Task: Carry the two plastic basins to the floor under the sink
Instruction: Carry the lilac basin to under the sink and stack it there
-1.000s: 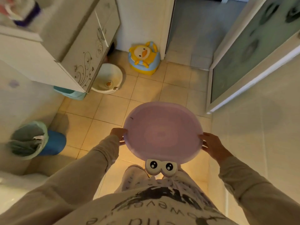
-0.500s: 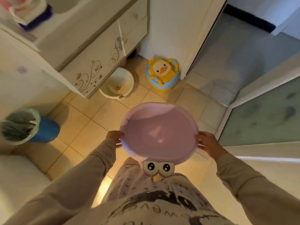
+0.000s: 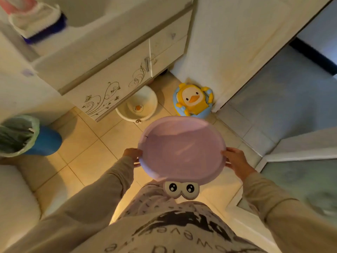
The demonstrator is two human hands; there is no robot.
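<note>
I hold a round pink plastic basin (image 3: 181, 149) level in front of my waist, above the tiled floor. My left hand (image 3: 132, 155) grips its left rim and my right hand (image 3: 235, 159) grips its right rim. A white basin (image 3: 137, 106) with a small orange duck print sits on the floor, partly tucked under the sink cabinet (image 3: 109, 77). The pink basin is nearer to me than the white one, just to its right.
A yellow and blue duck potty (image 3: 193, 102) stands in the corner by the door frame. A blue bin (image 3: 29, 136) with a green liner is at the left. A white toilet edge (image 3: 16, 194) lies lower left. An open doorway (image 3: 284, 92) is on the right.
The view has swung left and forward, so the sink cabinet and white basin now sit closer. Both hands keep the same grip on the pink basin.
</note>
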